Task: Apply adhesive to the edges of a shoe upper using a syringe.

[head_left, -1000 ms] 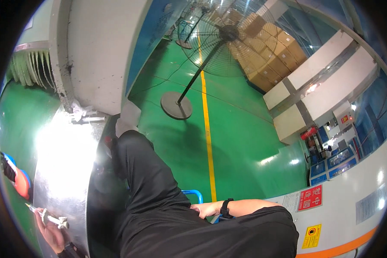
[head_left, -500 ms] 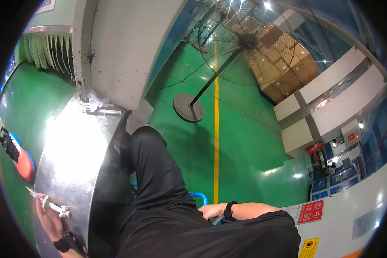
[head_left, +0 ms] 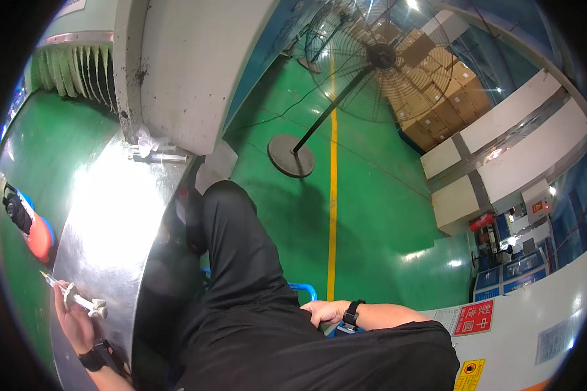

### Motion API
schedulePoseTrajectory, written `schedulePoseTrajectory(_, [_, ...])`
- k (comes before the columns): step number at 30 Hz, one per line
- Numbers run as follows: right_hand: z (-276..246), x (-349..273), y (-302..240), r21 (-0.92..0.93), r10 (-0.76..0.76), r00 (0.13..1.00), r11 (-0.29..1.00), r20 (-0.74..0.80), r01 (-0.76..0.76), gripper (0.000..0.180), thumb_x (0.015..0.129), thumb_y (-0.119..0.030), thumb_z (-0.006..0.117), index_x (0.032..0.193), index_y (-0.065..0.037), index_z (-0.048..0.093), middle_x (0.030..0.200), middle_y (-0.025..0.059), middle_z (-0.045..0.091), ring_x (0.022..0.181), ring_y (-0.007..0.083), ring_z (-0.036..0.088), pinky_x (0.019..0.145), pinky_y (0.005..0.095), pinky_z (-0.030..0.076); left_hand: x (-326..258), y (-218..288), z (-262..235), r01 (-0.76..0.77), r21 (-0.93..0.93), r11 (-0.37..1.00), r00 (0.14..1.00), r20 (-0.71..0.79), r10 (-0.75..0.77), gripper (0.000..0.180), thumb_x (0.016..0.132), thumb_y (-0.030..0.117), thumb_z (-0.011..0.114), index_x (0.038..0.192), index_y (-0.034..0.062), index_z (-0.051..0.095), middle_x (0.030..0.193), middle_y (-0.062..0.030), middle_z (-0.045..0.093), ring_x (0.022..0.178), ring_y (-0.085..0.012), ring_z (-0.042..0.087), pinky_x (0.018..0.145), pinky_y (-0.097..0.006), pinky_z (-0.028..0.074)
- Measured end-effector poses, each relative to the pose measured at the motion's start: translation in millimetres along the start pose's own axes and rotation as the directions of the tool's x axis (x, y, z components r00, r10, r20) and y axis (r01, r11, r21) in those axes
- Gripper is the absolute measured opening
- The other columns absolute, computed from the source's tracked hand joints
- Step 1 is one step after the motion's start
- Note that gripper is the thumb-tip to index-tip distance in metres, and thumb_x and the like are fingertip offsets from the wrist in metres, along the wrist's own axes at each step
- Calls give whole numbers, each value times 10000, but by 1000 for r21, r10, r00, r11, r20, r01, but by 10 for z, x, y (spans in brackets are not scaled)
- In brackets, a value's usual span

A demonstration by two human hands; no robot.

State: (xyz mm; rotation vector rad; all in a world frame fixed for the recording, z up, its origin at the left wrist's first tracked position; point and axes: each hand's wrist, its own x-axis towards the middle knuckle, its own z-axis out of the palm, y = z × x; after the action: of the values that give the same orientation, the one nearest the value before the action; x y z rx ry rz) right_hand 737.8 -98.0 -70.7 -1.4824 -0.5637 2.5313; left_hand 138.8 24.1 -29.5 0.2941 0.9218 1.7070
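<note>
At the lower left, my left hand (head_left: 77, 326) has its fingers around a syringe (head_left: 83, 302) with a pale narrow tip and a white flange and plunger end. The syringe lies slantwise over the near part of a shiny metal table (head_left: 104, 260). My right hand (head_left: 323, 313) rests low beside my thigh, close to a blue tubular frame (head_left: 304, 288). Its fingers are curled, and whatever they hold is hidden. Clear plastic wrap and white syringe-like parts (head_left: 156, 156) lie at the table's far end.
A large pedestal fan (head_left: 290, 156) stands ahead on the green floor, beside a yellow line (head_left: 332, 215). Stacked cartons (head_left: 443, 104) are at the back right. A pale machine housing (head_left: 182, 72) with green strip curtains (head_left: 78, 72) rises beyond the table. A white cabinet (head_left: 515, 332) is at my right.
The view has shifted slightly, so the fan and cartons sit a little higher and farther right. My left hand keeps the syringe in nearly the same place; my right hand stays low.
</note>
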Motion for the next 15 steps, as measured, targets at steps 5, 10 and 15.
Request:
schedulePoseTrajectory(5, [24, 16, 31, -15, -103, 991, 995, -81, 102, 566, 564, 146, 560, 1118, 28, 563, 1033, 89, 653, 899, 167, 638, 757, 287, 508, 5, -3, 9, 9, -3, 1000, 1000, 3, -9, 214, 976, 218, 495, 1092, 54, 567, 984, -14, 609, 860, -107, 584, 765, -264, 473])
schedulePoseTrajectory(10, [35, 1, -86, -11, 75, 996, 997, -50, -76, 501, 564, 148, 565, 1047, 22, 603, 993, 113, 671, 882, 176, 648, 730, 309, 518, -11, -34, 14, -47, -12, 999, 998, -38, 47, 211, 972, 217, 502, 1089, 56, 571, 981, -12, 614, 873, -107, 591, 764, -267, 478])
schedulePoseTrajectory(15, [-100, 67, -30, -24, 112, 994, 993, 6, -112, 509, 556, 149, 572, 1048, 24, 611, 995, 112, 677, 888, 183, 650, 729, 306, 519, 0, -5, -3, -20, 26, 999, 999, 44, 19, 220, 966, 229, 514, 1096, 63, 574, 986, -12, 620, 858, -113, 596, 733, -279, 487])
